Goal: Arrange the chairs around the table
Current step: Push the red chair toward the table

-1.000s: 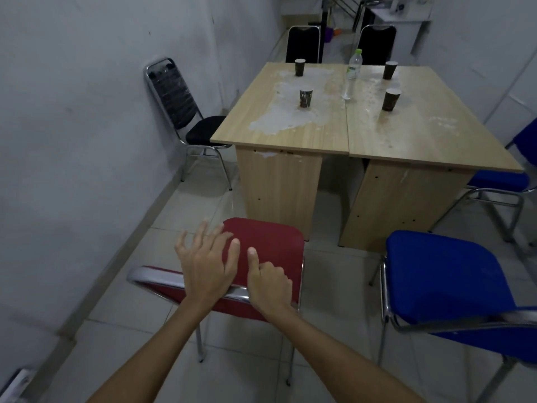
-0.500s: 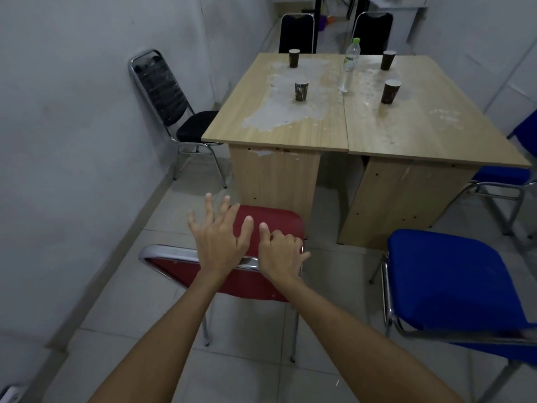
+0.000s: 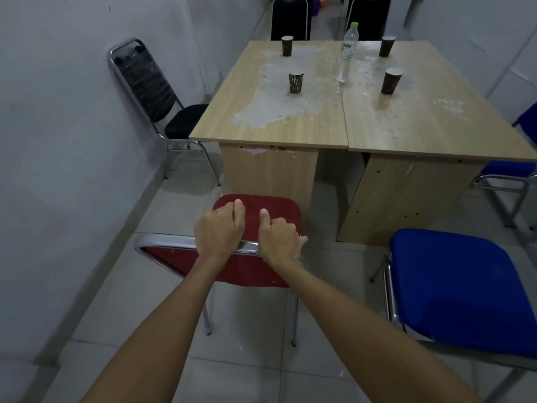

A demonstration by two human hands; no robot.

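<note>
A red chair [image 3: 273, 207] with a chrome frame stands in front of the near end of the light wood table [image 3: 290, 123]. Its seat front nearly touches the table's left panel leg. My left hand [image 3: 219, 229] and my right hand [image 3: 280, 237] are both curled over the top rail of its backrest, side by side near the rail's right half. A blue chair [image 3: 459, 289] stands to the right, close to me, facing the table's near end.
A black chair [image 3: 162, 97] sits against the left wall beside the table. Two black chairs [image 3: 290, 18] stand at the far end, and another blue chair [image 3: 508, 170] is on the right side. Several paper cups [image 3: 295, 82] and a water bottle [image 3: 347, 50] rest on the table.
My left hand's spread fingers have curled shut over the backrest rail. The red chair has moved forward toward the table, and I have stepped closer with it.
</note>
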